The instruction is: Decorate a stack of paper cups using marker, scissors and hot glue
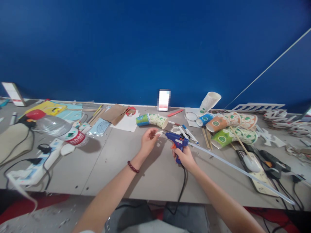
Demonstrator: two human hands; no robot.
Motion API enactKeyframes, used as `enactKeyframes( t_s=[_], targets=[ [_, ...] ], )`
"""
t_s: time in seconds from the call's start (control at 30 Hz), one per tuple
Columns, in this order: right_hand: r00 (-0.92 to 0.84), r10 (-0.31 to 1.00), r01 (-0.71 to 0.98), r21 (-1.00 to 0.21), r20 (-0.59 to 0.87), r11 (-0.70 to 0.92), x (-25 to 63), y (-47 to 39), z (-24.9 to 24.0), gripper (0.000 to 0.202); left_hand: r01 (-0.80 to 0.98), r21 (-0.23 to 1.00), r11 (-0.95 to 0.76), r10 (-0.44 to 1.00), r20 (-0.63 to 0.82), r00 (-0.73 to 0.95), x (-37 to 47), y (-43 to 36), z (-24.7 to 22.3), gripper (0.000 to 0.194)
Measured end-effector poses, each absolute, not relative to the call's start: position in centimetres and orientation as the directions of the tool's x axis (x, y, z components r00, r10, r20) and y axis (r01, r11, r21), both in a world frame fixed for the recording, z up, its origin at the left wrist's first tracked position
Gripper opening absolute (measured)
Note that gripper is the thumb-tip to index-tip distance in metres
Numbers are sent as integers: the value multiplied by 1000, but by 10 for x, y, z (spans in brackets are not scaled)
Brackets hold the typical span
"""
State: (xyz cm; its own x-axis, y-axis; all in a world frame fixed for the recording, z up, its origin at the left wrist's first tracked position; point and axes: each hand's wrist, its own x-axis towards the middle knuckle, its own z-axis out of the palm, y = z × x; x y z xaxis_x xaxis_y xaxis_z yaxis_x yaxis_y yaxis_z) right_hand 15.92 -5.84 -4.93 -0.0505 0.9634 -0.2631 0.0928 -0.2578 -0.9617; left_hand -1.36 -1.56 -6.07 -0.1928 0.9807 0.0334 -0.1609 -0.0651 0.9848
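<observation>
A blue hot glue gun [177, 140] with an orange trigger is in my right hand [186, 156], its nozzle pointing left. From its back a long translucent glue stick [225, 161] runs down to the right, and a black cord hangs below the handle. My left hand [150, 139], with a dark beaded bracelet [133, 166] at the wrist, pinches a small white piece [159, 133] close to the nozzle. What the piece is made of I cannot make out. Just behind my hands lies a curved row of nested printed paper cups [152, 120].
A large plastic bottle [58, 127] lies at left beside a white power strip [42, 163]. More paper cups [233, 126], a second glue gun [274, 161] and another power strip [263, 181] are at right. A phone [164, 99] leans against the blue wall, near markers [189, 133].
</observation>
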Motion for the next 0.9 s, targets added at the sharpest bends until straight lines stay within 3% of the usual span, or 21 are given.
enactKeyframes(
  t_s=[0.67,0.9],
  targets=[
    [-51,970,105,-967,-237,-231,160,-58,-54,20,-141,985,-103,983,78,-168,-14,-16,-60,29],
    [-103,974,78,-977,-203,-196,159,-59,-47,35,-160,982,-96,983,68,-173,-13,-17,-59,29]
  ],
)
